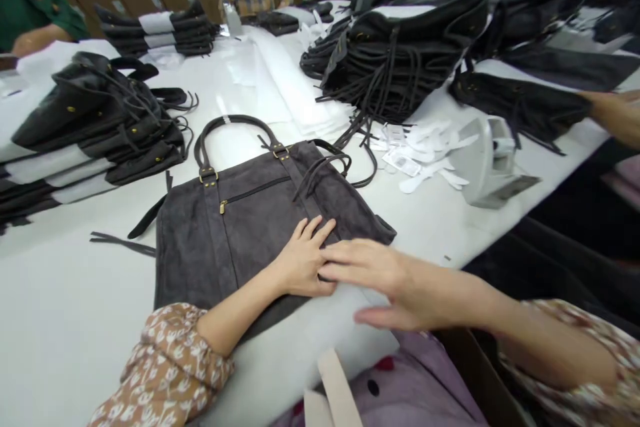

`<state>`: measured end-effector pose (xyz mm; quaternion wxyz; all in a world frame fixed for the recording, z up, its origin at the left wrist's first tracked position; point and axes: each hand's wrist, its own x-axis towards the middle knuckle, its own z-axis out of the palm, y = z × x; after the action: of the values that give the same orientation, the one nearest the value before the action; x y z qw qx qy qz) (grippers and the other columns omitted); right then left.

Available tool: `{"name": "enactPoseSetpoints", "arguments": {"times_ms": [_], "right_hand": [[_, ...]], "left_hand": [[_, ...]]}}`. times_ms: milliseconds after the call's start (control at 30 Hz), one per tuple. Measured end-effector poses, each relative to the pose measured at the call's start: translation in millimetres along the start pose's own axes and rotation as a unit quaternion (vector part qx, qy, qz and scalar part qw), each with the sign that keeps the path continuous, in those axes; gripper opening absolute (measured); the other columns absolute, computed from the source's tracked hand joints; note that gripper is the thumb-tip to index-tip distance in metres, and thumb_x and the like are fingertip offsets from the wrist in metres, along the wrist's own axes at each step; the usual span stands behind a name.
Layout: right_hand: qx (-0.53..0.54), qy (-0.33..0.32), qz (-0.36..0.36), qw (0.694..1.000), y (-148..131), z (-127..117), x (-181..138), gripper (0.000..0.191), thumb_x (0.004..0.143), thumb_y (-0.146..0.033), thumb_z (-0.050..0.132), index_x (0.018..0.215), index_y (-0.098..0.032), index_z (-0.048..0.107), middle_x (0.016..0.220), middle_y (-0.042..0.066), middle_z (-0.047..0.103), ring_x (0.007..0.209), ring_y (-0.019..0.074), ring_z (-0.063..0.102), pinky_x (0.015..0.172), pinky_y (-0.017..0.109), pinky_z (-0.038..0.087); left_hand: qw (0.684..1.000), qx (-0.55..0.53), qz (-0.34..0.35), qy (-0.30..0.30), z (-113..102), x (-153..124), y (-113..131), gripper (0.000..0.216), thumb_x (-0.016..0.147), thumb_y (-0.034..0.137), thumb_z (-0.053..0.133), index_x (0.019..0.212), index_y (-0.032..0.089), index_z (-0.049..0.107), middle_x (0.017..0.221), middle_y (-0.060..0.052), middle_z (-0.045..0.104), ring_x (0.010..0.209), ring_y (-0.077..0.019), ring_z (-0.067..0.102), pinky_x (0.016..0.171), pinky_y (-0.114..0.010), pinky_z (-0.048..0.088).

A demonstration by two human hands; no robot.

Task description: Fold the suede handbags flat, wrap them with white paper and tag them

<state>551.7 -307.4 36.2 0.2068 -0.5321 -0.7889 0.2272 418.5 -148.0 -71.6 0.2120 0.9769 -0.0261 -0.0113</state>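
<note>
A dark grey suede-like handbag lies flat on the white table in front of me, its two handles pointing away. A zipper with a brass-coloured pull crosses its face, and thin straps trail from both sides. My left hand rests on the bag's lower right part with fingers spread. Just right of it, my right hand is slightly blurred, fingers stretched out and thumb apart, holding nothing. Its fingertips overlap the left hand in view; whether they touch, I cannot tell. White sheet material lies under my right hand at the bag's lower edge.
Stacked dark bags stand at left and at back right. White tags lie beside a grey tape dispenser on the right. A co-worker's arm reaches in at right; other people sit across the table.
</note>
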Motion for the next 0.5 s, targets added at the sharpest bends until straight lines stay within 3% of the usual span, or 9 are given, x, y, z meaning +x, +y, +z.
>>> {"name": "enactPoseSetpoints", "arguments": {"times_ms": [33,100,167,233,367,500], "right_hand": [[-0.033,-0.035,0.029,0.998,-4,24,-27,0.084,0.069,-0.022,0.076,0.144,-0.017,0.037,0.146,0.021,0.038,0.136,0.0335,0.034,0.109,0.053,0.031],[-0.088,-0.077,0.061,0.991,-6,76,-66,0.097,0.059,-0.019,0.08,0.145,-0.022,0.035,0.151,0.025,0.026,0.137,0.0443,0.025,0.104,0.069,0.023],[-0.131,-0.072,0.052,0.987,-4,119,-82,0.085,0.069,-0.01,0.07,0.144,-0.027,0.035,0.15,0.022,0.029,0.136,0.0436,0.028,0.099,0.075,0.021],[-0.162,-0.042,0.037,0.985,-2,143,-80,0.07,0.078,-0.003,0.054,0.141,-0.028,0.039,0.147,0.019,0.037,0.135,0.0405,0.033,0.097,0.076,0.023],[-0.13,-0.04,0.049,0.989,-13,139,-61,0.053,0.081,-0.005,0.047,0.131,-0.02,0.051,0.14,0.019,0.047,0.133,0.0405,0.036,0.098,0.076,0.023],[-0.027,-0.028,0.109,0.993,-38,119,-50,0.041,0.088,-0.012,0.043,0.126,-0.023,0.056,0.136,0.012,0.054,0.136,0.0313,0.035,0.106,0.068,0.02]], "left_hand": [[1.0,0.007,0.001,-0.003,0,0,0,0.086,0.066,0.051,0.067,0.143,0.032,0.034,0.156,-0.01,0.019,0.141,-0.042,0.014,0.112,-0.062,0.013],[1.0,0.02,-0.003,-0.006,-1,-1,2,0.086,0.065,0.05,0.068,0.142,0.035,0.034,0.157,-0.009,0.017,0.141,-0.0421,0.014,0.112,-0.062,0.014],[1.0,0.026,-0.009,-0.006,-2,-1,3,0.087,0.064,0.049,0.068,0.143,0.035,0.033,0.157,-0.009,0.017,0.141,-0.0414,0.014,0.112,-0.061,0.014],[1.0,0.029,-0.012,-0.007,-4,-2,4,0.086,0.065,0.051,0.067,0.143,0.035,0.032,0.157,-0.009,0.018,0.142,-0.0403,0.015,0.112,-0.06,0.015],[0.999,0.03,-0.014,-0.004,-6,-2,5,0.085,0.067,0.052,0.066,0.142,0.036,0.033,0.156,-0.009,0.02,0.142,-0.0389,0.015,0.113,-0.06,0.016],[1.0,0.024,-0.013,-0.007,-7,-1,6,0.084,0.067,0.051,0.067,0.142,0.036,0.033,0.156,-0.009,0.02,0.142,-0.0388,0.016,0.113,-0.06,0.015]]}}
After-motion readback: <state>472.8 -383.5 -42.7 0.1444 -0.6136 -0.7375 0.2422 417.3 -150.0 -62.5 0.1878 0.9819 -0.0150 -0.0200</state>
